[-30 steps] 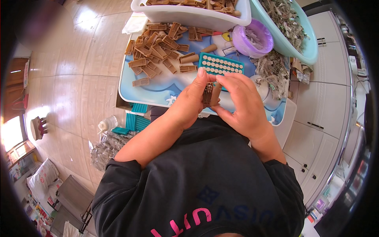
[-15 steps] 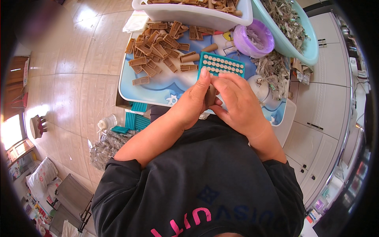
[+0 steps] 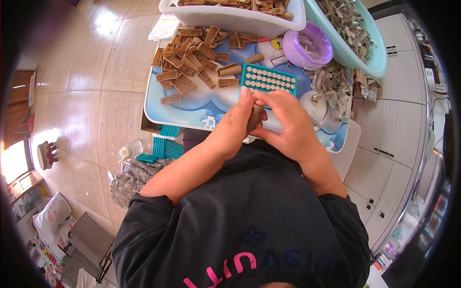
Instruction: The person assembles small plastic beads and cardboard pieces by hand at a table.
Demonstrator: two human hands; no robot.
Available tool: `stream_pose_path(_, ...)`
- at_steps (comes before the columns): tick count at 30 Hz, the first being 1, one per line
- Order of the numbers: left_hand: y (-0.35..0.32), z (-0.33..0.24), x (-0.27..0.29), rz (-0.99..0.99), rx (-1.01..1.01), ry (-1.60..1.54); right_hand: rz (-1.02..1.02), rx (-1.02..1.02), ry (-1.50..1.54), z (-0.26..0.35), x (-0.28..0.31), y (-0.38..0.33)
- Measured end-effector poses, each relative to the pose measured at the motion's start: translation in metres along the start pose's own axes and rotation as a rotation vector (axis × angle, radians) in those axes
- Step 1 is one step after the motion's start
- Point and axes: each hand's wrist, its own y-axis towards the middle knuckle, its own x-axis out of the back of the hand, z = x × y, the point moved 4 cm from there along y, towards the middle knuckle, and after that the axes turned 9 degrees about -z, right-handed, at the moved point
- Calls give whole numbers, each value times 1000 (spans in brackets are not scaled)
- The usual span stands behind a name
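My left hand [image 3: 234,126] is wrapped round a brown plastic casing [image 3: 255,118], its thumb raised along the casing's near-left side. Close against the upper end of the casing is my right hand [image 3: 292,120], thumb and index finger curled toward it. Whether a small part sits between those fingertips is hidden. Just beyond both hands lies a teal tray [image 3: 269,67] with rows of small round pale pieces, partly covered by my right fingers. A heap of similar open brown casings [image 3: 192,61] is to the left on the blue patterned table [image 3: 185,113].
A white tub [image 3: 235,24] of brown parts stands at the back. Right of it are a purple-lined bowl [image 3: 300,56] and a pale teal basin [image 3: 377,57] of wrapped small parts. More wrapped parts [image 3: 331,89] lie on the table's right. Teal trays [image 3: 165,149] sit lower left.
My right fingers have curled in and drawn back from the tray toward the casing's upper end. The casing tilts slightly in my left hand.
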Motion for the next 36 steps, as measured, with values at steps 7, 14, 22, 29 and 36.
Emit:
stream_pose_path(7,-9,-9,-4,-72,-100,208,-68,-286,286,-20,-3,-14)
stream_pose_path(14,-4,-9,1,-121,-208,258,-306,-505,714,-44,-4,-33)
stream_pose_path(22,-13,-28,-7,-202,-564,747,-226,-504,625,-41,2,-38)
stream_pose_path(29,-13,-25,-12,-245,-636,700,-323,-443,720,-39,2,-39)
stream_pose_path(36,-4,-4,-9,-189,-225,590,-391,-711,885,-45,-14,-59)
